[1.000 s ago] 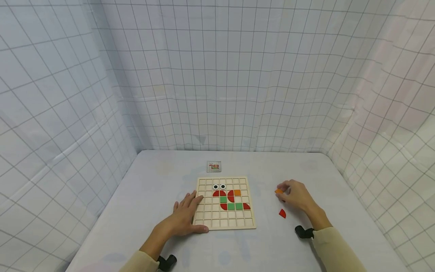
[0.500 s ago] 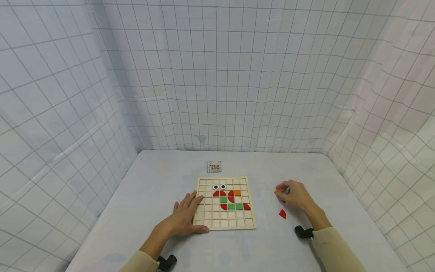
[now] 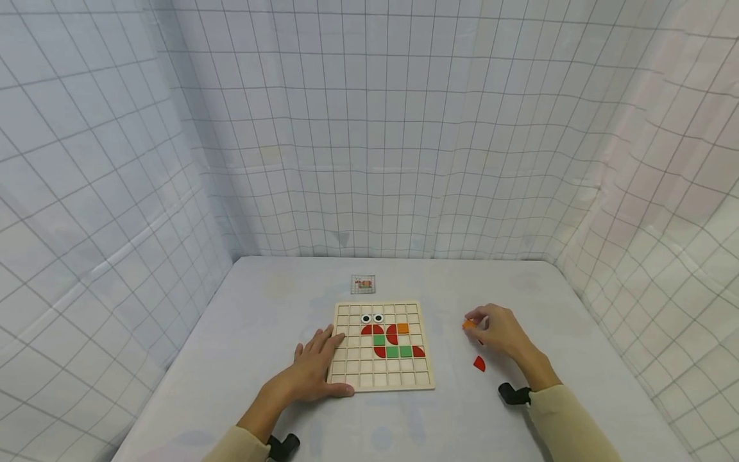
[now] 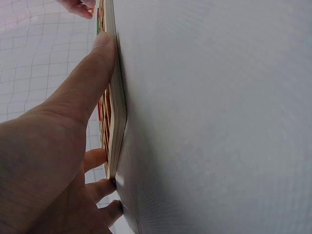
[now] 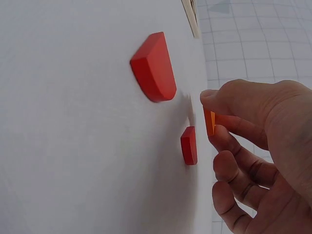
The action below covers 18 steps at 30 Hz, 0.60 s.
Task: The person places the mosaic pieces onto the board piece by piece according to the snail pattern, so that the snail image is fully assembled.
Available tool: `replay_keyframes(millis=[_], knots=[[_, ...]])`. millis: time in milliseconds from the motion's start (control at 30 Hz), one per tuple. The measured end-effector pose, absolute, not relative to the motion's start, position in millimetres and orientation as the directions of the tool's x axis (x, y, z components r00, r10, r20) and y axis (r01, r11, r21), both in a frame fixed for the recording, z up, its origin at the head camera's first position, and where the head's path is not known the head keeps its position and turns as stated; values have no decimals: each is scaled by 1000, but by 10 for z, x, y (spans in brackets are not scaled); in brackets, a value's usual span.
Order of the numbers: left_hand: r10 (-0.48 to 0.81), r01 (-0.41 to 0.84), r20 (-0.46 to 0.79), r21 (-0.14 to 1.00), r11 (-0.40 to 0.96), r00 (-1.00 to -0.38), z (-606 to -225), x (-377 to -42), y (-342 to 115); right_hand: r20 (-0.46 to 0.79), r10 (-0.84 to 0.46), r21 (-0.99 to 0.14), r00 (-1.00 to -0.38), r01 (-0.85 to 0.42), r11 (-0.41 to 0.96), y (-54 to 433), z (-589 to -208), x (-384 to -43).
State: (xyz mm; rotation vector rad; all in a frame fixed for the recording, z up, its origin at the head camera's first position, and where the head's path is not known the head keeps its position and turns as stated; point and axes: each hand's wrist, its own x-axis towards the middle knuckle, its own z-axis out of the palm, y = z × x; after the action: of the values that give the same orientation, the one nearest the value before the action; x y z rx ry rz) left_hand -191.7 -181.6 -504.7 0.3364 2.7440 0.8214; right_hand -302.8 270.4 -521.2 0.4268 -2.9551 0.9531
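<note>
A wooden grid board (image 3: 381, 380) lies on the table with two round eye tiles (image 3: 372, 318), red quarter-circle pieces, green squares (image 3: 392, 352) and an orange square (image 3: 403, 328) in its cells. My left hand (image 3: 312, 372) rests along the board's left side, fingers spread and thumb at the front edge. To the right of the board my right hand (image 3: 501, 330) pinches an orange piece (image 5: 209, 121) between thumb and fingertips, above the table in the right wrist view. Below it sit two red quarter-circle pieces, a nearer one (image 5: 155, 70) and a farther one (image 5: 189, 146).
Behind the board lies a small picture card (image 3: 363, 284) with a coloured figure on a grid. White curtains with a grid pattern (image 3: 381, 160) stand around the back and sides of the white table (image 3: 277, 289).
My right hand has shifted slightly left with the orange piece, and a second red piece now peeks out beneath it. My left hand and the board have stayed put.
</note>
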Motion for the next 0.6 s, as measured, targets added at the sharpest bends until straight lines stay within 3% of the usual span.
replay_keyframes(millis=[600], knots=[[295,152,-170,566,810,-940,-5060,-1912,-1828,147,-315,-537,-938,-343,771,2474,-5159,-2999]])
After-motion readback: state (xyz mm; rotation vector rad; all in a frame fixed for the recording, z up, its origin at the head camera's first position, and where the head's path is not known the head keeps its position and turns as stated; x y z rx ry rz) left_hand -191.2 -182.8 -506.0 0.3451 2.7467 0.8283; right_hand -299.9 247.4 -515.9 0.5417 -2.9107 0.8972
